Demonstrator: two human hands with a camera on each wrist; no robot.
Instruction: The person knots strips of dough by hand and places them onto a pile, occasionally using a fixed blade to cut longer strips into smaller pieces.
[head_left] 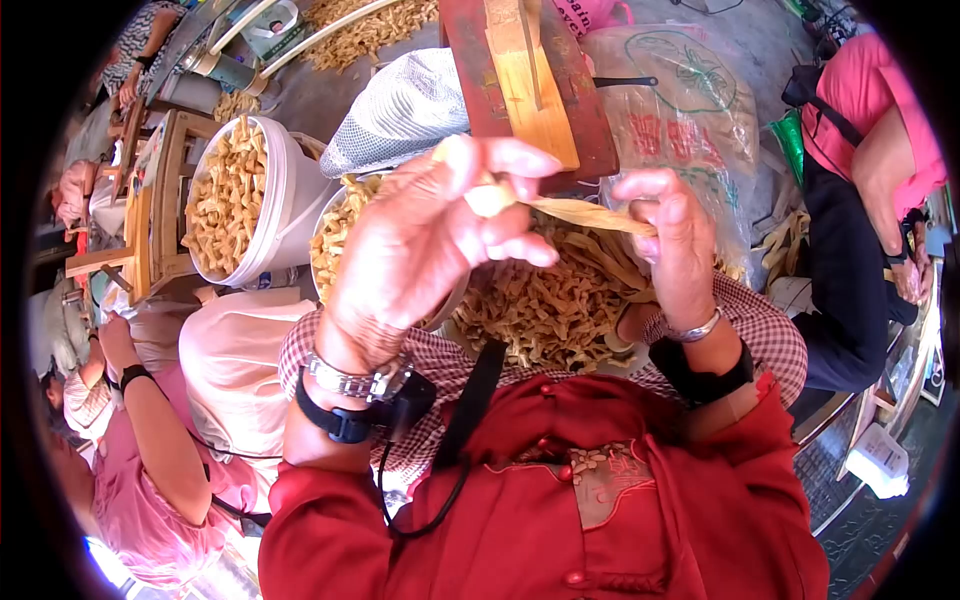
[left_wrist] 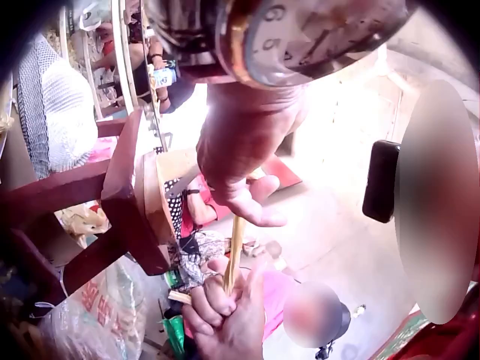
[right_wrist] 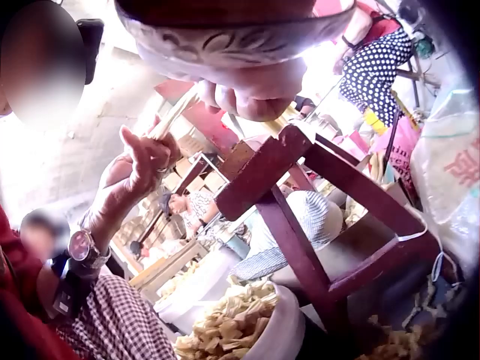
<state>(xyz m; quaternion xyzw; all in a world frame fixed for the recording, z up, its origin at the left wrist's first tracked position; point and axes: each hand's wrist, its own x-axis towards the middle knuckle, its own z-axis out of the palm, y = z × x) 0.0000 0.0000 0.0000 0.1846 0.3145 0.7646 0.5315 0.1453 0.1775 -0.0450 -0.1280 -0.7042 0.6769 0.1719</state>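
A long, pale yellow dried strip [head_left: 590, 214] is stretched between the two hands, above a heap of short dried pieces [head_left: 540, 310] at the person's lap. The left hand [head_left: 425, 235] pinches one end, where a pale rounded lump [head_left: 490, 198] shows at the fingertips. Fingers of the right hand [head_left: 680, 235] curl round the other end. In the left wrist view the strip [left_wrist: 235, 251] runs taut from the left hand [left_wrist: 244, 169] down to the right hand [left_wrist: 225, 311]. The right wrist view has the right hand [right_wrist: 259, 94] partly hidden behind a bracelet.
Ahead stands a dark red bench [head_left: 590, 110] with a wooden board [head_left: 530, 80] on it and a black handle [head_left: 625, 81] sticking out. A white bucket [head_left: 295, 180] of dried pieces, a mesh sack [head_left: 400, 110] and a plastic bag [head_left: 680, 120] surround it. Other people sit on both sides.
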